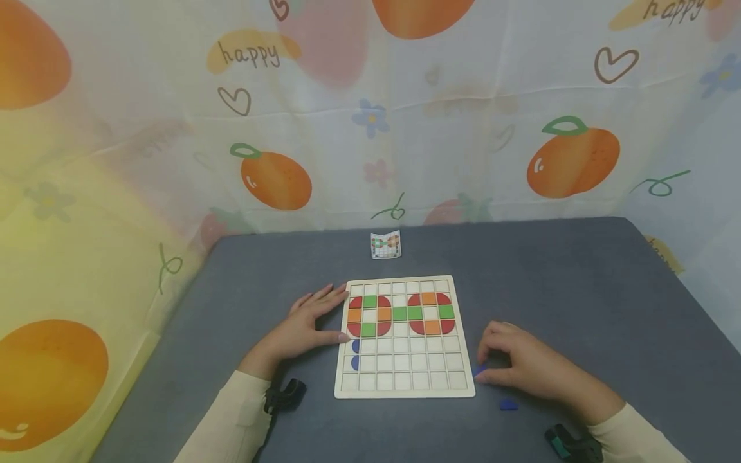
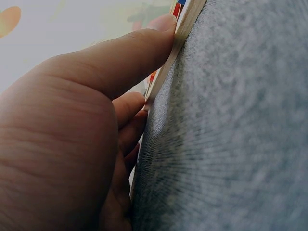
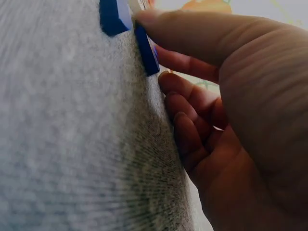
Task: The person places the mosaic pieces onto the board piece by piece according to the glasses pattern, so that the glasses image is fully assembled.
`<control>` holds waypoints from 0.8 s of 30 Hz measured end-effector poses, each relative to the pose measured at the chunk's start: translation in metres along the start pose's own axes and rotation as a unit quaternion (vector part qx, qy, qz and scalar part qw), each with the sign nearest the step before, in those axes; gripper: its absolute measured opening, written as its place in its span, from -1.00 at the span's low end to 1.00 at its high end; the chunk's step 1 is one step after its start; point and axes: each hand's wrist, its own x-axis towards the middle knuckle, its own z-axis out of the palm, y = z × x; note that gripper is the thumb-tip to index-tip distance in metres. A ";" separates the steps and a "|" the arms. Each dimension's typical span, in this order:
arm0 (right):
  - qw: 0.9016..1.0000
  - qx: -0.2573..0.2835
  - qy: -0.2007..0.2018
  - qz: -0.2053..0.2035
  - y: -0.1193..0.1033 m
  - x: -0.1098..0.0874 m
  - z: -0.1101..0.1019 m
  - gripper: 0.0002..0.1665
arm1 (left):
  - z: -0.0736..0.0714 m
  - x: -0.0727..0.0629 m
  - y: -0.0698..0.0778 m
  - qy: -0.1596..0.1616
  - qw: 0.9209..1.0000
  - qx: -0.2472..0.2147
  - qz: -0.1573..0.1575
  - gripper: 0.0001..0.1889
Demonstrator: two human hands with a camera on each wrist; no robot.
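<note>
A cream wooden grid board [image 1: 409, 381] lies on the table, with red, green and orange pieces forming two rings joined by a green square [image 1: 400, 314]. Two blue half-round pieces [image 1: 356, 363] sit in its left column. My left hand [image 1: 301, 331] rests at the left edge, fingers extended, the thumb [image 2: 144, 53] touching the rim. Just off the board's lower right side, my right hand [image 1: 515, 360] pinches a blue half-round piece [image 3: 147, 50] between thumb and index finger, low at the table surface. Another blue piece [image 1: 509, 404] lies nearer me.
A small printed pattern card [image 1: 385, 245] stands behind the board. The grey-covered table [image 1: 278, 257] runs back to a fruit-print cloth [image 1: 324, 128]. Dark wrist-camera mounts [image 1: 283, 395] sit under both sleeves, close to the table.
</note>
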 end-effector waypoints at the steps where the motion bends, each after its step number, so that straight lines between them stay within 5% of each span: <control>1: 1.000 0.000 0.003 -0.003 0.000 0.000 0.000 -0.68 | 0.000 0.000 0.000 0.000 1.000 -0.001 0.001 0.02; 18: 0.995 -0.030 0.034 0.084 -0.011 0.005 -0.003 -0.84 | 0.001 -0.001 0.001 0.005 1.000 0.000 0.001 0.01; 24: 0.992 -0.059 0.083 0.071 -0.013 0.008 -0.001 -0.80 | 0.002 0.000 -0.001 0.005 1.000 0.004 -0.001 0.00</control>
